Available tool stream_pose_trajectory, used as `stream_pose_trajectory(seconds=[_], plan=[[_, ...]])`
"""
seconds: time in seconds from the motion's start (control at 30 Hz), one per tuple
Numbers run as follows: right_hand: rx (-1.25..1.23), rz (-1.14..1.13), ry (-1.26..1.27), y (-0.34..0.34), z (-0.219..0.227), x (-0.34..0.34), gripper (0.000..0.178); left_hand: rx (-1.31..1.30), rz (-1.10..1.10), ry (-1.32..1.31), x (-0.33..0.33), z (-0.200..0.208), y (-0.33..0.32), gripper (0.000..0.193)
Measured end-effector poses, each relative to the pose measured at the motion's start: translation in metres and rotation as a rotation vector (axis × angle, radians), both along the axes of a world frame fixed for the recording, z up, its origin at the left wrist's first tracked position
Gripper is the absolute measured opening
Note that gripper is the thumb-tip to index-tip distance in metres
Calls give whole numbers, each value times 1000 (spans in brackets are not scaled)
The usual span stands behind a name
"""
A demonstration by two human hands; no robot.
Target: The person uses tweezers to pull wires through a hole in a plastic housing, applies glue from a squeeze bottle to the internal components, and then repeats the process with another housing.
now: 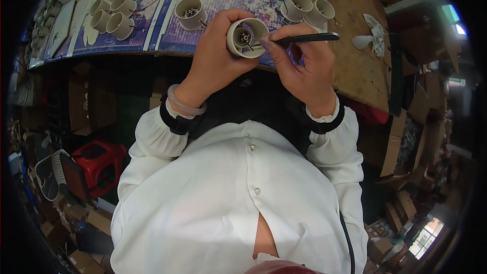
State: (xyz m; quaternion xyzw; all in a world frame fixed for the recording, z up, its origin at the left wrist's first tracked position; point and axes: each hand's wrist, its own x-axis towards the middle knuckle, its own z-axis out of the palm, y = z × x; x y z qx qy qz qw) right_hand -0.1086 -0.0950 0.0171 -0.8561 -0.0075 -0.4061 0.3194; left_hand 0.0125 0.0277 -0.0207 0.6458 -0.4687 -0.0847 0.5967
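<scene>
In the head view, the left hand [218, 53] grips an off-white, round, apparently plastic housing [259, 26]; right of the housing, the right hand [307, 66] pinches a slim dark tool [318, 37]. The counter [362, 78] extends beyond the housing. Fine work inside seems underway, calling for steadiness.

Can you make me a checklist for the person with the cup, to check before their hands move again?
1. Left hand has the white cup: ok, fingers are around it.
2. Right hand has the dark slim tool: ok, pinched.
3. Cup's open end faces up toward the camera: ok, the round part inside shows.
4. Tool's tip touches that part: cannot tell, too small to see.
5. Purple table covering is clean: not ok, there are pale smears.
</scene>
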Motion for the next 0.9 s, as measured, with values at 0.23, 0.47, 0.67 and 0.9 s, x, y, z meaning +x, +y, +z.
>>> stream_pose_trajectory(seconds=[0.23, 0.47, 0.67, 0.9], plan=[[7, -5, -3, 0, -3, -1, 15, 0, 8, 16, -1, -2, 0, 58], [103, -14, 78, -2, -6, -11, 15, 10, -34, 39, -7, -3, 2, 57], [355, -128, 169, -18, 21, 1, 8, 53, 18, 71, 5, -12, 9, 57], [125, -67, 412, -56, 16, 74, 22, 33, 212, -450, 30, -23, 10, 60]])
